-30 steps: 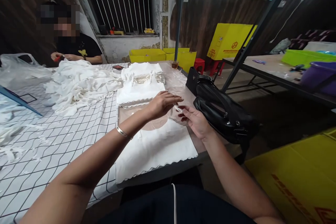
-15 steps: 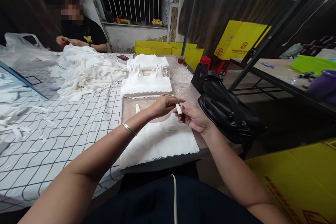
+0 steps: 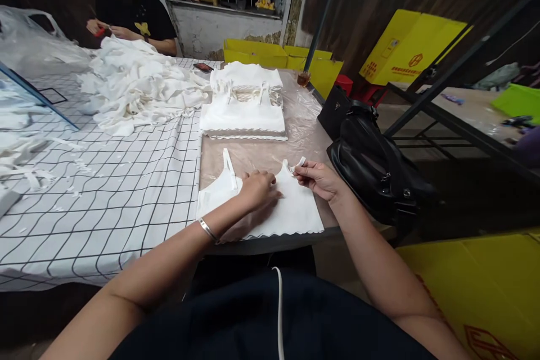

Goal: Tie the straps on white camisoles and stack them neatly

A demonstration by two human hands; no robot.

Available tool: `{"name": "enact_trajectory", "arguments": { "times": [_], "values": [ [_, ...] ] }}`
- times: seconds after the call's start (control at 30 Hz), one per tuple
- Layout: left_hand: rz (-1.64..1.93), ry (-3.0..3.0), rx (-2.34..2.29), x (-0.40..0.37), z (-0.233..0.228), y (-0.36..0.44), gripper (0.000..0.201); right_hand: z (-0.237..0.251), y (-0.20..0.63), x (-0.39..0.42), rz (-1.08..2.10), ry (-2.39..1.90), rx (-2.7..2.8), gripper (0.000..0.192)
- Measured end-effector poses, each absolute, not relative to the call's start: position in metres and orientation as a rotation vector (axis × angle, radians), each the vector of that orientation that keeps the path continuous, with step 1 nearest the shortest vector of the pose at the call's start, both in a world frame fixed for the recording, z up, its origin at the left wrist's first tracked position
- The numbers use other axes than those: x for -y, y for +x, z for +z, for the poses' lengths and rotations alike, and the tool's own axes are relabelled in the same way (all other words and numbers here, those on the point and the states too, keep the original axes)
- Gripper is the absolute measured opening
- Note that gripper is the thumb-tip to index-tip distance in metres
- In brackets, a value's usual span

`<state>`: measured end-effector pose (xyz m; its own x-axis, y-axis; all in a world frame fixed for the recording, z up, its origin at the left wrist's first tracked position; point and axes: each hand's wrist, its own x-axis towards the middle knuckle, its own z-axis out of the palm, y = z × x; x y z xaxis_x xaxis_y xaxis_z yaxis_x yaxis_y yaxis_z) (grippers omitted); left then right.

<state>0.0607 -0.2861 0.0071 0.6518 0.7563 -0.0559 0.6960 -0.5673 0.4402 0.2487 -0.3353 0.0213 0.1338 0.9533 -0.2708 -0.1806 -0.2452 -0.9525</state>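
A white garment (image 3: 295,211) with a scalloped hem lies flat at the near edge of the table. My left hand (image 3: 258,190) presses down on its upper middle, fingers curled on the cloth. My right hand (image 3: 319,178) pinches the garment's right strap (image 3: 298,163) between thumb and fingers, just above the cloth. The left strap (image 3: 229,167) lies straight on the clear plastic sheet. A neat stack of the same white garments (image 3: 244,112) sits just beyond.
A loose heap of white garments (image 3: 135,87) covers the grid-patterned cloth (image 3: 105,191) at left. Another person sits at the far left corner, with hands (image 3: 105,28) at work. A black handbag (image 3: 371,166) rests at the table's right edge. Yellow boxes (image 3: 476,292) stand right.
Both hands came down from mid-air to the garment. The left hand let go of the strap and now presses on the cloth; the right hand still holds the strap.
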Motion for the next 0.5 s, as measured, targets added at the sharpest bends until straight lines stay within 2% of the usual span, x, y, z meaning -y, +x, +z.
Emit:
{"name": "enact_trajectory", "arguments": {
  "times": [0.23,0.5],
  "values": [
    [0.191,2.321,-1.137,0.292,-0.005,0.066,0.014,0.008,0.244,0.332,1.229,-1.408,1.018,0.039],
    [0.324,2.213,-1.128,0.296,-0.013,0.066,0.015,-0.002,0.228,0.336,1.210,-1.440,1.340,0.032]
  ]
}}
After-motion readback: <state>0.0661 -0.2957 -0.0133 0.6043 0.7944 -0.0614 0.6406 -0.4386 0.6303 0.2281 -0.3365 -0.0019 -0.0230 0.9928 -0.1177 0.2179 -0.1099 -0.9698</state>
